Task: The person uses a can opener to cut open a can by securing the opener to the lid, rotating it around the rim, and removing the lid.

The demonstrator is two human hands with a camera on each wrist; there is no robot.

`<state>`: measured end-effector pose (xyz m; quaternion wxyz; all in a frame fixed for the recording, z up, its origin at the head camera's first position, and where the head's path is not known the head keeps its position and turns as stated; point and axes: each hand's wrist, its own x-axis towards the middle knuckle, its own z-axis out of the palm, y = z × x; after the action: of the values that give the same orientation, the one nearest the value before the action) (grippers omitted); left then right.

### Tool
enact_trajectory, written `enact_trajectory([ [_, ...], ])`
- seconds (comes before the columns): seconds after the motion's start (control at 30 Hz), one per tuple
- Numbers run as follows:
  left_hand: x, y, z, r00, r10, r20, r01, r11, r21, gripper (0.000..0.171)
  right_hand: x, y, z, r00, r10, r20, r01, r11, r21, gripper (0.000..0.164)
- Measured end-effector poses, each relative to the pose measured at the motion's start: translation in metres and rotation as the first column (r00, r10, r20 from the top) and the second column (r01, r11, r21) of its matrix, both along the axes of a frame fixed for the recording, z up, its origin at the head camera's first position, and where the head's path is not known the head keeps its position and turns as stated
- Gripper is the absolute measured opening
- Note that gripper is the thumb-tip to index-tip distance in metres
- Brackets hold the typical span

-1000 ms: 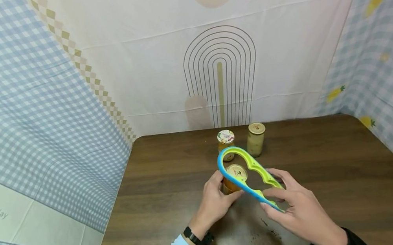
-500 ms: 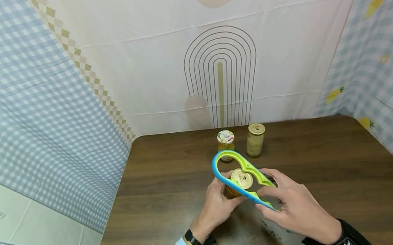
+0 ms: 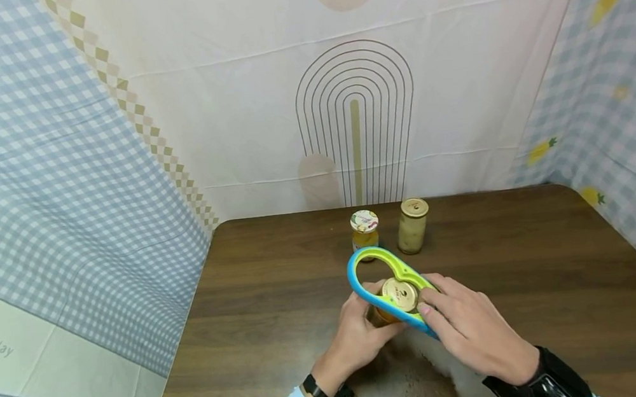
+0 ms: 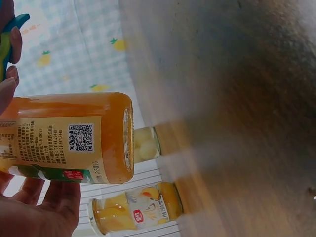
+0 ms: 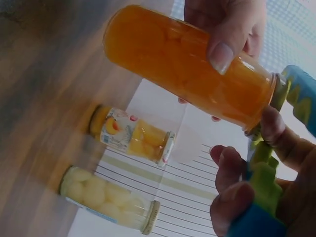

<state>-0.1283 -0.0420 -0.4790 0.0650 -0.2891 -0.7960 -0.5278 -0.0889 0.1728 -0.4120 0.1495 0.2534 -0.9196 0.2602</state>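
Above the table (image 3: 248, 307), the left hand (image 3: 359, 329) grips an orange jar (image 4: 59, 138), roughly upright, lid (image 3: 400, 294) up; the right hand (image 3: 463, 315) holds a jar opener (image 3: 403, 272) around it, looped end (image 3: 352, 270) toward the table's far left.

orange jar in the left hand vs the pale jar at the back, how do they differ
The orange jar has orange contents; the pale jar has whitish, rounded pieces. The orange jar is held up in the left hand, while the pale jar stands on the table. Both are see-through, with pale gold lids on.
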Motion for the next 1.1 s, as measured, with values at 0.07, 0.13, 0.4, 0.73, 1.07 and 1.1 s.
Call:
enact_trajectory([
  [0.07, 0.001, 0.0, 0.0, 1.0, 0.009, 0.005, -0.009, 1.0, -0.013, 0.067, -0.001, -0.001, -0.001, 1.0, -0.011, 0.02, 0.011, 1.0, -0.022, 0.024],
  [0.13, 0.001, -0.001, -0.001, 1.0, 0.016, 0.009, -0.016, 1.0, -0.021, 0.067, -0.002, -0.003, -0.001, 0.999, -0.018, 0.034, 0.02, 0.999, -0.041, 0.026],
  [0.4, 0.0, -0.001, 0.0, 0.999, -0.023, -0.033, 0.023, 1.0, -0.014, 0.064, -0.005, 0.0, 0.0, 0.995, -0.001, 0.097, 0.005, 0.999, -0.044, 0.033],
  [0.73, 0.005, 0.005, -0.002, 0.999, -0.037, -0.006, 0.037, 0.999, 0.015, 0.064, -0.012, 0.004, 0.0, 0.982, 0.068, 0.175, -0.05, 0.993, -0.107, 0.026],
  [1.07, 0.005, 0.006, -0.006, 0.998, -0.02, -0.055, 0.017, 0.999, -0.043, 0.063, -0.011, 0.005, -0.003, 0.971, 0.02, 0.24, -0.006, 0.998, -0.058, 0.029],
  [1.1, 0.004, 0.006, -0.006, 0.998, -0.014, -0.068, 0.01, 0.998, -0.058, 0.063, -0.012, 0.005, -0.005, 0.97, 0.017, 0.243, -0.003, 0.998, -0.06, 0.029],
])
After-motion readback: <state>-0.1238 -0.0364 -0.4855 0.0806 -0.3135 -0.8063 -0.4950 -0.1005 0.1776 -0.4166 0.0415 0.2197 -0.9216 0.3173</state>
